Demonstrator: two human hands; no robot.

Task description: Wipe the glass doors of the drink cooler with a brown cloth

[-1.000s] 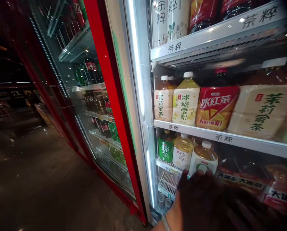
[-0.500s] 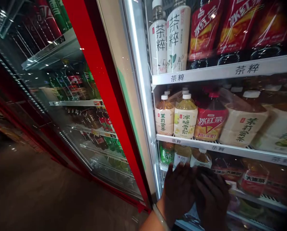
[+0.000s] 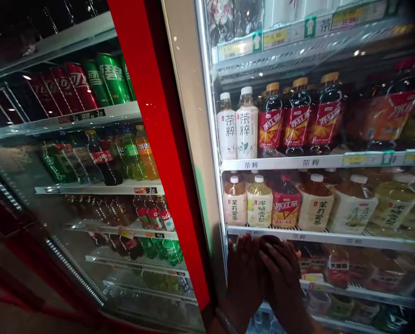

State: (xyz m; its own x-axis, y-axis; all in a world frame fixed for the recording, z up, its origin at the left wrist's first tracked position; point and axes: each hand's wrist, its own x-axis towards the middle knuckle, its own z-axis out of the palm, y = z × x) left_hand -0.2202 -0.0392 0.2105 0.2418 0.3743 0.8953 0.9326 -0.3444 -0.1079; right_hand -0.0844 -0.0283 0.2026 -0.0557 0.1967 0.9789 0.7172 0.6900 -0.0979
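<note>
My left hand (image 3: 244, 273) is raised in front of the lower shelves of a lit drinks fridge, its fingers stretched upward and held close together. Right beside it is my right hand (image 3: 282, 271), fingers extended and slanting up to the left. A dark rounded shape shows between the fingertips, too dim to make out. Whether either hand touches the glass, I cannot tell. Just above the fingertips runs a white shelf edge (image 3: 299, 236). On that shelf stand a pear drink bottle (image 3: 259, 204), a red iced tea bottle (image 3: 285, 204) and a jasmine tea bottle (image 3: 316, 204). My wrists are in shadow.
A red fridge frame (image 3: 146, 120) and a beige panel (image 3: 188, 106) divide this fridge from another at left, stocked with green cans (image 3: 111, 79) and a cola bottle (image 3: 103, 157). White tea bottles (image 3: 247, 127) and red iced tea bottles (image 3: 327, 116) fill a higher shelf.
The view has drawn back and tilted up, so more upper shelves show and the bottles look smaller. My hands stay side by side, now a little further left in view.
</note>
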